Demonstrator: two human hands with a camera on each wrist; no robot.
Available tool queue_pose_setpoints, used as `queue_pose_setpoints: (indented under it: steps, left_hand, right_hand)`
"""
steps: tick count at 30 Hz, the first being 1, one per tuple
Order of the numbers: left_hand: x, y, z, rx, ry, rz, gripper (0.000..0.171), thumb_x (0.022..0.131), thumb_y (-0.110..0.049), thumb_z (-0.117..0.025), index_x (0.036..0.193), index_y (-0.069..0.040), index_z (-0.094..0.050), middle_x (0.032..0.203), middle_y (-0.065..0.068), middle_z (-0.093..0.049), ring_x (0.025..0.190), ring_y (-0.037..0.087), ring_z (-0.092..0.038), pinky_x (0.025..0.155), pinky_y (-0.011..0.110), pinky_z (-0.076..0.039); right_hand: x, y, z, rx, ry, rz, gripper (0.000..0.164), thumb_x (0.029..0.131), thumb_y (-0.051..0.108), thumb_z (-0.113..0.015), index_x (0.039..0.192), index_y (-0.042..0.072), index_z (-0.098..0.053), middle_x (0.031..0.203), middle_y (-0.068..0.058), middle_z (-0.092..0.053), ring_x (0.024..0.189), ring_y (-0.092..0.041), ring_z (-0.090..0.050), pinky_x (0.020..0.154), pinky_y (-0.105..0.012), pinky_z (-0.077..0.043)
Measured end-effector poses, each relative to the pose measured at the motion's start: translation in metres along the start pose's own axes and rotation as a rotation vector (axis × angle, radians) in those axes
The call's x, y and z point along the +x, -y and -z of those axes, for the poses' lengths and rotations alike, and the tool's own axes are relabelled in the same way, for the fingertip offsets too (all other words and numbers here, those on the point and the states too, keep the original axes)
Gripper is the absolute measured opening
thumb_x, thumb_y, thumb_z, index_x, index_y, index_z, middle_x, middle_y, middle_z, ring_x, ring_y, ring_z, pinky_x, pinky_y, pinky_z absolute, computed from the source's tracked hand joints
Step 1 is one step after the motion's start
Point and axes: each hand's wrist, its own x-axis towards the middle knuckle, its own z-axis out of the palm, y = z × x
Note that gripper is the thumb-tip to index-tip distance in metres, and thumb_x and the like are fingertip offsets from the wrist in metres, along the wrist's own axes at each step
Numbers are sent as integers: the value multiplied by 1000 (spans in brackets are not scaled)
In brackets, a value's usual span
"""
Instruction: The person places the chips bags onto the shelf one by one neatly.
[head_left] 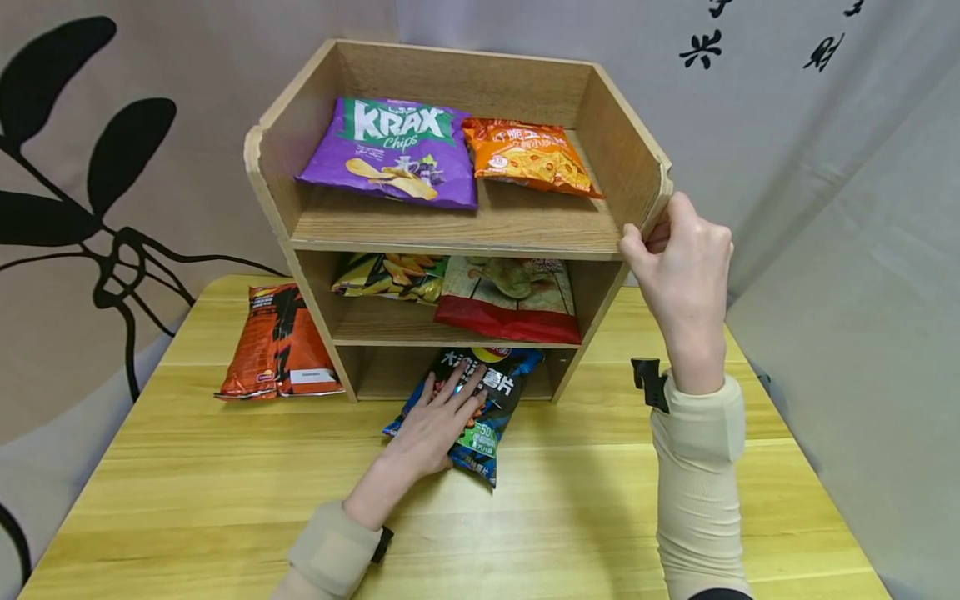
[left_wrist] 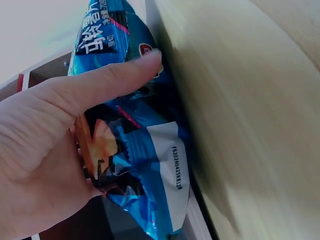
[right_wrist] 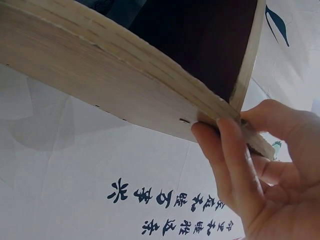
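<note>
A dark blue bag of potato chips (head_left: 487,417) lies half inside the bottom compartment of a wooden shelf (head_left: 450,237), its near end sticking out over the table. On its front rests my left hand (head_left: 435,425), fingers straight and spread. In the left wrist view the straight thumb (left_wrist: 125,75) lies across the blue bag; the other fingers are hidden there. My right hand (head_left: 682,271) pinches the front edge of the shelf's right side panel (right_wrist: 165,75) between thumb and fingers.
On the top level lie a purple Krax chip bag (head_left: 397,158) and an orange snack bag (head_left: 532,158). The middle level holds a yellow-black bag (head_left: 393,277) and a red-and-cream bag (head_left: 510,300). A red-orange bag (head_left: 273,350) lies on the wooden table (head_left: 225,483), left of the shelf.
</note>
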Motion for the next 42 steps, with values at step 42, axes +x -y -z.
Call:
queue_pose_setpoints:
  steps: [42]
  left_hand:
    - [20,-22,-8,156,-194,-54,64,83,1,-63,141,-21,-46,147,5,-43,137,33,-41,102,57,-42]
  right_hand:
    - [0,-2,-2,10,-27,28,22,83,14,-60,86,-7,-61,73,-22,-70,62,-32,-67,55,-1,-26]
